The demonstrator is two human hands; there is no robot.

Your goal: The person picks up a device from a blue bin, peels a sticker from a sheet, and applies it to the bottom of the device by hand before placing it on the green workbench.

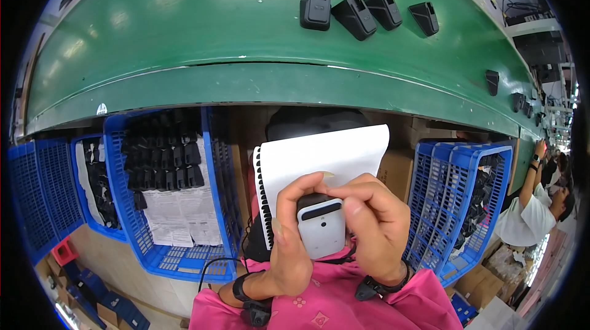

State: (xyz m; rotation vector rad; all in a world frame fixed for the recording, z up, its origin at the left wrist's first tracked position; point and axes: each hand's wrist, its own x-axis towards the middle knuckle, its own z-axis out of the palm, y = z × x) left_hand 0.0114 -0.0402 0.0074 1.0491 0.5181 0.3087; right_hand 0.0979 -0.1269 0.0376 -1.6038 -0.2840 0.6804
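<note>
With left hand [290, 250] curled round one side and right hand [380, 225] closed at the top right corner, grips a pale-faced device [323, 236] in front of a white spiral-bound pad [319, 153] (neither hand free). Seems partway through handling this single piece; cannot judge its remaining work from this view. On the green bench [184, 23] beyond, counts four black pieces [316, 9] grouped near one another; in the blue crate [178, 268] at left, sees rows of black parts [165, 158] laid over printed paper [184, 219]. Cannot tell finished ones from waiting ones.
</note>
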